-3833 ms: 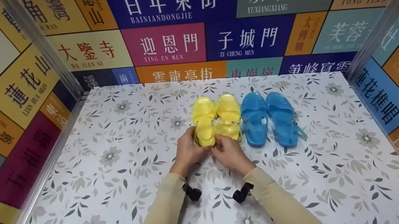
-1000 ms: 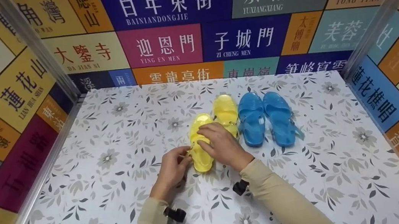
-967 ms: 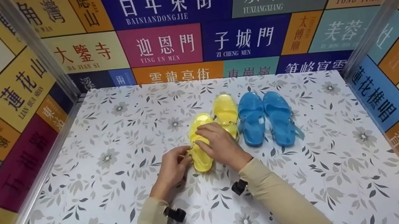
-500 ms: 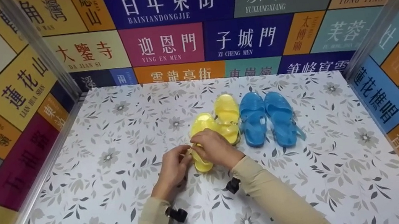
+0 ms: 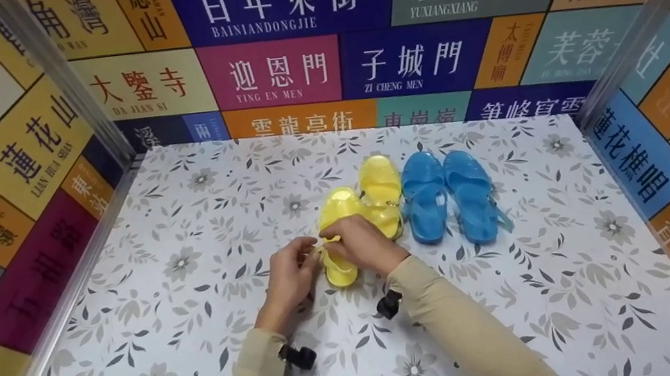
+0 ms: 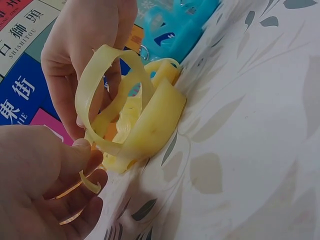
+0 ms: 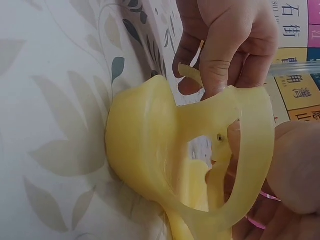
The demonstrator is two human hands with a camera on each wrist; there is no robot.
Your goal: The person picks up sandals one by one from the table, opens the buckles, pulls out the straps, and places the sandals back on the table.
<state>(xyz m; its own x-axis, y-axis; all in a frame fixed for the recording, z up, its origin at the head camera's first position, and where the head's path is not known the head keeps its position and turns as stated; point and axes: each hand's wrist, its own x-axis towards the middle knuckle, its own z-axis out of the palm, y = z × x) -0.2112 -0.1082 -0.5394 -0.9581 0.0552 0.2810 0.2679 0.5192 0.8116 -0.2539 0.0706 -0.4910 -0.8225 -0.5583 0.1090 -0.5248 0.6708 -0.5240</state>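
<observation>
A yellow jelly sandal (image 5: 337, 204) lies on the table, its heel toward me, between my hands. My left hand (image 5: 287, 278) is at its left side; in the left wrist view its thumb and fingers pinch the ankle strap (image 6: 85, 95), and the strap's tip (image 6: 91, 184) pokes out between them. My right hand (image 5: 365, 242) reaches over the sandal and holds the strap's other part by the side; in the right wrist view its fingers (image 7: 300, 170) are partly behind the strap loop. A small metal stud (image 7: 220, 137) shows there. The meeting point of the straps is partly hidden.
The second yellow sandal (image 5: 380, 179) lies just right and farther back. Two blue sandals (image 5: 425, 195) stand beside it, the right one with a loose strap (image 5: 503, 217). The table (image 5: 199, 335) has a floral cover; sign-patterned panels (image 5: 268, 74) enclose the back and sides.
Since the earliest frame, the left yellow sandal has come nearer to me, apart from its pair. In the last second my right hand has moved left, to the strap by my left hand.
</observation>
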